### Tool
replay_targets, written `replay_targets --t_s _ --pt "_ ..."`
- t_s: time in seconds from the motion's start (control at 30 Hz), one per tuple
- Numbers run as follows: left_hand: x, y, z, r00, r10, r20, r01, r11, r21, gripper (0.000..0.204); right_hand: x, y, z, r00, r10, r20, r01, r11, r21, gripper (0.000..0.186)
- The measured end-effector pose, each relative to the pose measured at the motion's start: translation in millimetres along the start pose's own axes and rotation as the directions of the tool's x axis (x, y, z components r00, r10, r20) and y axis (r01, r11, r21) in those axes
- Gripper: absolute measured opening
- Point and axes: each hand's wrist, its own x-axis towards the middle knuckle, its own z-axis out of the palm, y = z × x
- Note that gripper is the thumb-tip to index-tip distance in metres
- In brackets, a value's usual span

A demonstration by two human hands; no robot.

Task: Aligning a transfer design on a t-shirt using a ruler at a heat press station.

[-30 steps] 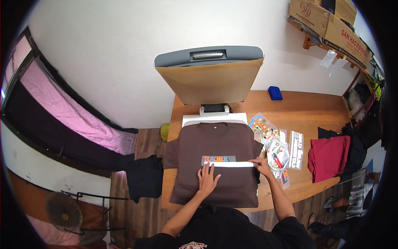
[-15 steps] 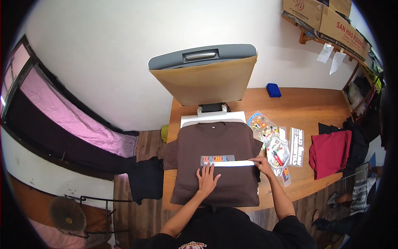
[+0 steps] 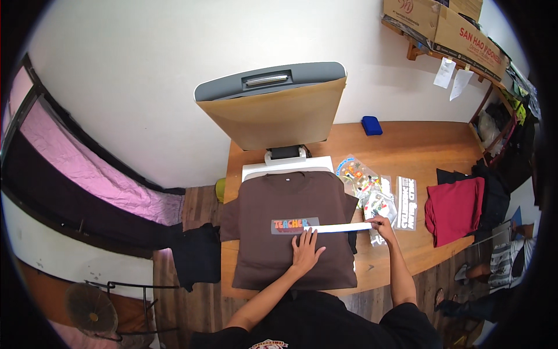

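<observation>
A brown T-shirt [image 3: 273, 200] lies spread over the lower plate of a heat press, collar at the far side. On its chest rests a clear film transfer [image 3: 289, 225] with orange, red and blue lettering. A long white strip [image 3: 338, 228], thin and straight like a ruler, runs from the film's right part past the shirt's right side. My left hand [image 3: 307, 254] lies on the shirt, fingers spread, fingertips at the strip's left end. My right hand [image 3: 381, 224] pinches the strip's right end, off the shirt.
The press's raised upper plate [image 3: 273, 113] stands behind the shirt. To the right are printed films [image 3: 407, 203], a clear plastic bag [image 3: 378, 203] and folded red cloth [image 3: 456, 209]. A blue box [image 3: 371, 125] sits farther back. Another person's leg [image 3: 474, 273] shows at far right.
The strip and both hands have shifted right across the shirt, uncovering more of the film's lettering. The whole view has also moved slightly.
</observation>
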Motion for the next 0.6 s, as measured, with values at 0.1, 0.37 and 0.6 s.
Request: replay_targets --t_s 0.1,0.37,0.6 --pt "3.4 5.9 5.9 1.000 0.015 0.009 -0.015 1.000 -0.021 0.070 0.2 9.9 -4.6 0.998 -0.063 -0.026 0.064 0.998 0.024 0.030" --pt "7.0 13.9 8.0 0.999 -0.030 0.031 0.030 0.999 -0.014 0.071 4.9 9.1 -11.8 0.997 -0.064 0.031 0.061 0.996 0.066 0.029" --pt "9.6 18.2 5.9 0.997 0.070 0.030 -0.069 0.997 -0.038 0.071 16.4 20.0 -9.2 0.997 -0.068 0.042 0.071 0.995 -0.071 0.029"
